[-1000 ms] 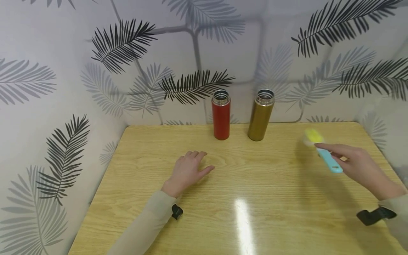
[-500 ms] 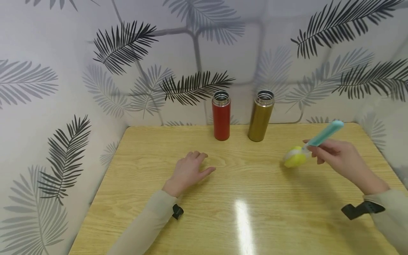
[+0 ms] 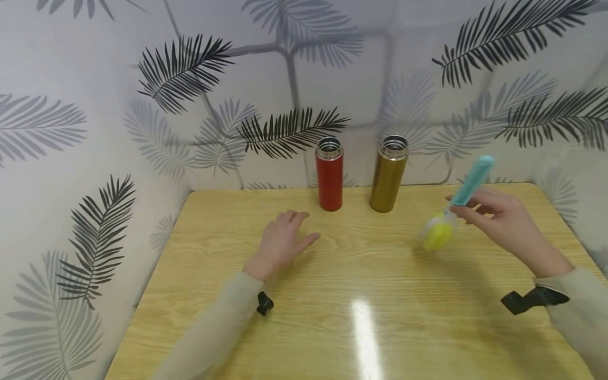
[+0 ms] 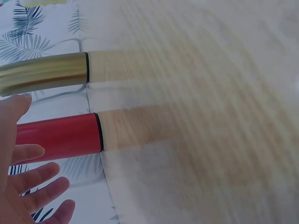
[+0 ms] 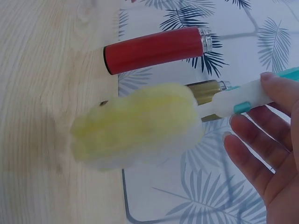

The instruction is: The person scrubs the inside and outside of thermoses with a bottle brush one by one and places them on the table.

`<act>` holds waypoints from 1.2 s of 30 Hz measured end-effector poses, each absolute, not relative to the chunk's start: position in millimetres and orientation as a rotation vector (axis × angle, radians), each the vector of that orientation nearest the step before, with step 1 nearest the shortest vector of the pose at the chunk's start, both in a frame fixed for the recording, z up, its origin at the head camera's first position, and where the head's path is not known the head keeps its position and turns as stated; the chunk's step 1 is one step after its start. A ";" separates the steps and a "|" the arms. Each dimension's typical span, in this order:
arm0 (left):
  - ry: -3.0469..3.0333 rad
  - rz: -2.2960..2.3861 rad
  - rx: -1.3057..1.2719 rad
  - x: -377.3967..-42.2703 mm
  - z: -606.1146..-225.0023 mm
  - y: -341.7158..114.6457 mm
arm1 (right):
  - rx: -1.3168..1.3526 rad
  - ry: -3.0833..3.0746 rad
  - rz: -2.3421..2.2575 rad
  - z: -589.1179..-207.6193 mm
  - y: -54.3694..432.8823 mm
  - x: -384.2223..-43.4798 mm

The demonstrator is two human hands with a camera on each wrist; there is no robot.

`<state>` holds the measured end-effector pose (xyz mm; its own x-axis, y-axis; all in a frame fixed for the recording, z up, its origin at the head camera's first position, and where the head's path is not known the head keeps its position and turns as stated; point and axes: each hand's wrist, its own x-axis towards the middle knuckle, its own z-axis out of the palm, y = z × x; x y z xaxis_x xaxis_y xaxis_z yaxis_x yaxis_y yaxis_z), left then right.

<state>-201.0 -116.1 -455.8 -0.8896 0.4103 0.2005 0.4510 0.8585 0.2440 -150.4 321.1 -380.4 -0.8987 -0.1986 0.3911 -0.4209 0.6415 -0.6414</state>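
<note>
My right hand (image 3: 505, 221) pinches a sponge bottle brush (image 5: 140, 123) between thumb and fingers near the base of its teal handle. The handle tilts upward, and the yellow-and-white sponge head hangs low over the table's right part. In the right wrist view the sponge overlaps a gold bottle (image 3: 388, 179), which stands upright at the back with no lid. To its left stands a lidless red bottle (image 3: 330, 182), also upright, with a steel neck. My left hand (image 3: 281, 240) lies low over the table in front of the red bottle, fingers loosely spread and holding nothing.
The wooden table (image 3: 304, 327) meets a leaf-patterned wall (image 3: 266, 79) right behind the two bottles. Another patterned wall side runs along the left edge. Light glares off the tabletop near the front middle.
My right hand has moved leftward and turned the brush, so its sponge now points down and its handle up. The left hand and both bottles stay in place.
</note>
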 end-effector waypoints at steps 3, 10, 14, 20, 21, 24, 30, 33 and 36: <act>-2.883 -0.471 -0.663 -212.1 -452.4 -115.2 | 0.497 -2.572 1.112 -377.0 317.6 -152.0; -2.812 -0.615 -0.606 -237.3 -444.9 -105.8 | 0.485 -2.568 1.116 -374.0 313.5 -155.0; -2.767 -0.767 -0.536 -251.7 -443.4 -94.4 | 0.482 -2.583 1.141 -373.5 314.1 -156.4; -2.686 -0.961 -0.453 -272.1 -439.4 -76.1 | 0.448 -2.596 1.162 -372.2 310.4 -161.1; -2.682 -0.993 -0.438 -275.4 -438.5 -73.2 | 0.441 -2.591 1.177 -371.9 309.1 -161.9; -2.668 -1.125 -0.389 -284.1 -436.6 -64.9 | 0.452 -2.568 1.193 -371.6 306.0 -163.7; -2.634 -1.356 -0.318 -296.6 -439.2 -52.1 | 0.486 -2.530 1.217 -372.0 301.4 -166.2; -2.640 -1.405 -0.292 -300.8 -441.7 -47.3 | 0.466 -2.525 1.263 -372.1 299.4 -167.3; -2.638 -1.423 -0.263 -304.1 -442.9 -43.2 | 0.454 -2.515 1.314 -372.6 298.1 -168.7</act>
